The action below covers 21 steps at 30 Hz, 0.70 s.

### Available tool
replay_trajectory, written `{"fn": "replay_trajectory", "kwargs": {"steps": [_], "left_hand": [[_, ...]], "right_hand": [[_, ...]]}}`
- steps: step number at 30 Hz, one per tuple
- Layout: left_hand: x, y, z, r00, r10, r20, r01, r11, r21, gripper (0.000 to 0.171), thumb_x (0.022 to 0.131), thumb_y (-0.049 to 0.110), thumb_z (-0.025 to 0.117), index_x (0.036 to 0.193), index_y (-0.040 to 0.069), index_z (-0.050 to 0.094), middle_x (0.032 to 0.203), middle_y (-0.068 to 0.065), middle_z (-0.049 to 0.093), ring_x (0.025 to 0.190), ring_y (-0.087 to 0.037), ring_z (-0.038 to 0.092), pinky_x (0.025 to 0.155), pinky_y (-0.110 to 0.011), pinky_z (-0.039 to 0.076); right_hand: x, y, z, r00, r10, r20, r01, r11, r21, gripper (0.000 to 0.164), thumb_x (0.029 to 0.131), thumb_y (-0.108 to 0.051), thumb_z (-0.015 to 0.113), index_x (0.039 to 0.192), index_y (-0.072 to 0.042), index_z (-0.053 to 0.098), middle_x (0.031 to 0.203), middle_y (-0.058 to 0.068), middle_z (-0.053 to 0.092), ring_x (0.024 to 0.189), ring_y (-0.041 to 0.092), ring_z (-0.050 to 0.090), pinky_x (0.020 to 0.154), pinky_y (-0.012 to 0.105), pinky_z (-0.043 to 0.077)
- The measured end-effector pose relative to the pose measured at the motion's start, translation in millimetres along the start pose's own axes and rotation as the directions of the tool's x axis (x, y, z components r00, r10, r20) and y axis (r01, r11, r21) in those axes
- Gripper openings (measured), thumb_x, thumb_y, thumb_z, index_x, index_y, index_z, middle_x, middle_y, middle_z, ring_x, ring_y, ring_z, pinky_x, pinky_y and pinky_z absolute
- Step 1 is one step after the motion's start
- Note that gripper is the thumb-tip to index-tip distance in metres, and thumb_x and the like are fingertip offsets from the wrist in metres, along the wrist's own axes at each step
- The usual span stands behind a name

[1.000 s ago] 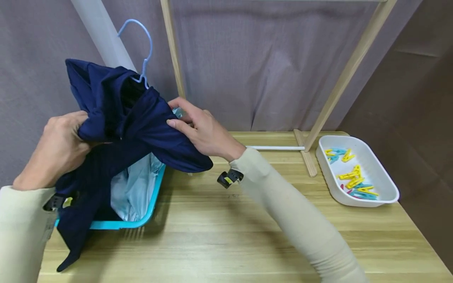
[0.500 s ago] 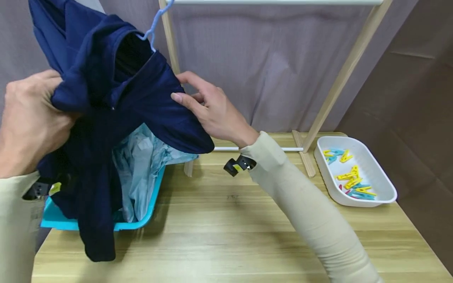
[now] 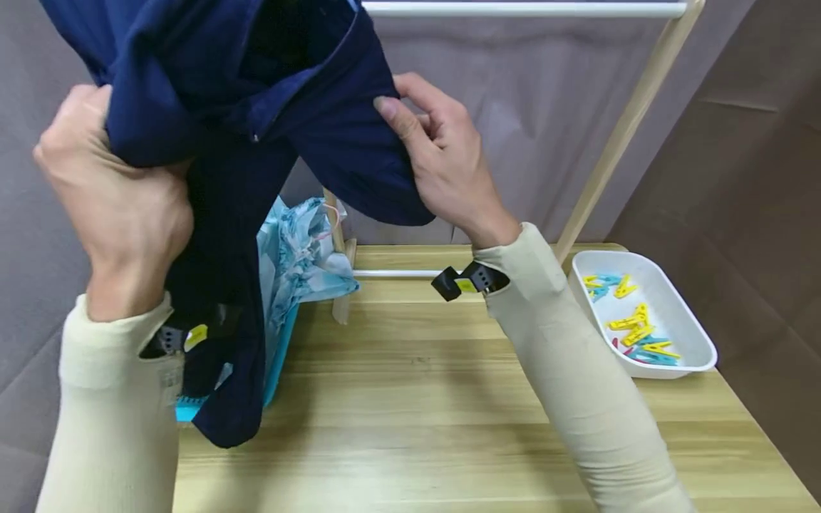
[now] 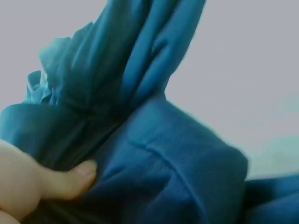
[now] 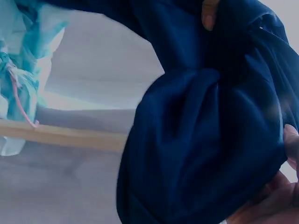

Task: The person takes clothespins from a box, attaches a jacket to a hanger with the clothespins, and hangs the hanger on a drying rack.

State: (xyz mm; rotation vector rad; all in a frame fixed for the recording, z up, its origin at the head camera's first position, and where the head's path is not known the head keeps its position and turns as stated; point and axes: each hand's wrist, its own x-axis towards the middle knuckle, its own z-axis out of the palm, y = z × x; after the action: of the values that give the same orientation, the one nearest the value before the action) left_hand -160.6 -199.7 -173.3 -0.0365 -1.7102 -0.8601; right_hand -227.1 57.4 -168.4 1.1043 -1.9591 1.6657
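Note:
A navy blue jacket (image 3: 346,135) with a zip hangs raised at the upper left of the head view, its sleeve dangling over the basket. My left hand (image 3: 122,185) grips a bunch of its fabric. On the other side my right hand (image 3: 449,149) pinches the shoulder edge between thumb and fingers. The left wrist view has the left thumb (image 4: 70,182) pressed on the folded cloth. In the right wrist view the rounded shoulder fills the middle, with the right fingers at its edge. The hanger inside the collar is almost wholly cut off at the top.
A blue basket (image 3: 280,363) with light blue patterned cloth (image 3: 308,263) stands behind the sleeve. The wooden rack has a white upper bar (image 3: 526,10) and a slanted post (image 3: 628,135). At right, a white tub (image 3: 695,342) holds several yellow, blue and red clothes pegs.
Both hands have lifted the jacket up and then to the right, carrying its hanger nearly out of the head view. The cloth in the basket shows more. Both grips stay the same.

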Motion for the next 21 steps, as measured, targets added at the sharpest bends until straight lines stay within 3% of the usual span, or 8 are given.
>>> {"fn": "replay_trajectory", "kwargs": {"steps": [2, 4, 8, 9, 11, 14, 16, 21], "left_hand": [[-3.9, 10.5, 9.2, 0.995, -0.099, -0.033, 0.092, 0.984, -0.153, 0.037, 0.080, -0.004, 0.070, 0.069, 0.031, 0.068, 0.072, 0.025, 0.054, 0.075, 0.004, 0.050, 0.075, -0.015, 0.038], [-8.6, 19.8, 18.0, 0.986, -0.156, -0.054, 0.134, 0.949, -0.286, 0.031, 0.078, -0.005, 0.078, 0.076, 0.025, 0.075, 0.073, 0.019, 0.061, 0.077, 0.000, 0.054, 0.077, -0.017, 0.042], [-17.1, 35.5, 36.7, 0.976, -0.197, -0.094, 0.128, 0.866, -0.484, 0.027, 0.075, -0.011, 0.081, 0.079, 0.016, 0.078, 0.073, 0.013, 0.066, 0.076, -0.004, 0.056, 0.078, -0.022, 0.045], [-19.5, 38.8, 41.0, 0.977, -0.190, -0.098, 0.118, 0.860, -0.497, 0.028, 0.075, -0.011, 0.080, 0.079, 0.016, 0.077, 0.073, 0.014, 0.065, 0.077, -0.004, 0.055, 0.077, -0.022, 0.045], [-23.2, 47.7, 49.7, 0.967, -0.238, -0.089, 0.152, 0.822, -0.549, 0.029, 0.074, -0.014, 0.078, 0.079, 0.014, 0.077, 0.074, 0.011, 0.066, 0.078, -0.005, 0.055, 0.079, -0.022, 0.045], [-30.3, 57.4, 61.2, 0.956, -0.287, -0.060, 0.201, 0.791, -0.578, 0.027, 0.075, -0.013, 0.077, 0.081, 0.013, 0.077, 0.078, 0.009, 0.067, 0.082, -0.006, 0.055, 0.082, -0.022, 0.045], [-35.5, 61.8, 69.2, 0.942, -0.335, -0.032, 0.247, 0.753, -0.611, 0.026, 0.074, -0.014, 0.078, 0.084, 0.010, 0.077, 0.080, 0.008, 0.068, 0.084, -0.007, 0.057, 0.084, -0.023, 0.045], [-57.9, 58.1, 94.0, 0.936, -0.350, 0.022, 0.263, 0.660, -0.704, 0.028, 0.074, -0.016, 0.078, 0.091, 0.006, 0.077, 0.087, 0.003, 0.072, 0.089, -0.009, 0.061, 0.089, -0.027, 0.050]], "right_hand": [[-0.7, -3.0, -6.0, 0.999, -0.025, -0.042, 0.025, 1.000, 0.003, 0.021, 0.106, -0.014, 0.052, 0.115, -0.004, 0.068, 0.081, 0.006, 0.077, 0.077, 0.017, 0.076, 0.078, 0.032, 0.056], [-1.7, -6.3, -11.6, 0.994, -0.050, -0.093, 0.049, 0.999, -0.012, 0.021, 0.106, -0.013, 0.052, 0.114, -0.003, 0.069, 0.083, 0.005, 0.078, 0.079, 0.016, 0.077, 0.081, 0.031, 0.056], [-4.6, -10.9, -24.0, 0.974, -0.129, -0.188, 0.114, 0.990, -0.087, 0.021, 0.106, -0.013, 0.052, 0.111, -0.004, 0.071, 0.086, 0.000, 0.078, 0.082, 0.014, 0.076, 0.084, 0.030, 0.054], [-5.1, -11.7, -27.4, 0.966, -0.149, -0.211, 0.130, 0.986, -0.104, 0.021, 0.106, -0.013, 0.053, 0.111, -0.005, 0.072, 0.086, -0.001, 0.077, 0.082, 0.013, 0.076, 0.084, 0.029, 0.054], [-6.5, -13.4, -34.6, 0.952, -0.166, -0.257, 0.142, 0.984, -0.109, 0.021, 0.105, -0.012, 0.054, 0.108, -0.006, 0.073, 0.084, -0.002, 0.077, 0.079, 0.014, 0.075, 0.081, 0.029, 0.054], [-8.6, -16.2, -46.2, 0.938, -0.141, -0.318, 0.119, 0.989, -0.088, 0.019, 0.104, -0.012, 0.056, 0.105, -0.010, 0.075, 0.083, -0.003, 0.076, 0.077, 0.014, 0.073, 0.080, 0.028, 0.053], [-9.9, -17.7, -54.0, 0.931, -0.127, -0.343, 0.102, 0.991, -0.090, 0.018, 0.103, -0.011, 0.058, 0.103, -0.012, 0.076, 0.083, -0.002, 0.076, 0.077, 0.014, 0.073, 0.080, 0.027, 0.053], [-17.2, -17.3, -74.1, 0.930, -0.100, -0.353, 0.025, 0.977, -0.211, 0.019, 0.103, -0.016, 0.058, 0.105, -0.014, 0.077, 0.084, -0.010, 0.076, 0.081, 0.009, 0.073, 0.084, 0.024, 0.051]]}}
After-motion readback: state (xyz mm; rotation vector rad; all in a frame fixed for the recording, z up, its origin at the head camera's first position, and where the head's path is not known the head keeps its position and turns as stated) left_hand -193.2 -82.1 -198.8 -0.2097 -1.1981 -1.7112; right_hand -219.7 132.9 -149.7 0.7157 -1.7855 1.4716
